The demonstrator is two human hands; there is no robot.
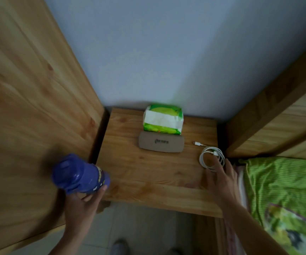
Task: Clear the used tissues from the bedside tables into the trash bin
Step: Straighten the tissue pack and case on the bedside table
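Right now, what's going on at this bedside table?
A person stands at the wooden bedside table. The left hand grips a blue bottle at the table's front left corner. The right hand, fingers spread, reaches toward the coiled white cable. A green tissue pack and a grey case sit at the back. No loose used tissues are visible.

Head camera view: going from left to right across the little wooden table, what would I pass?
Left hand holding the blue bottle at the table's left edge → grey case → coiled white cable → right hand, fingers spread by the cable. The green tissue pack sits behind the case, so it shares that spot.
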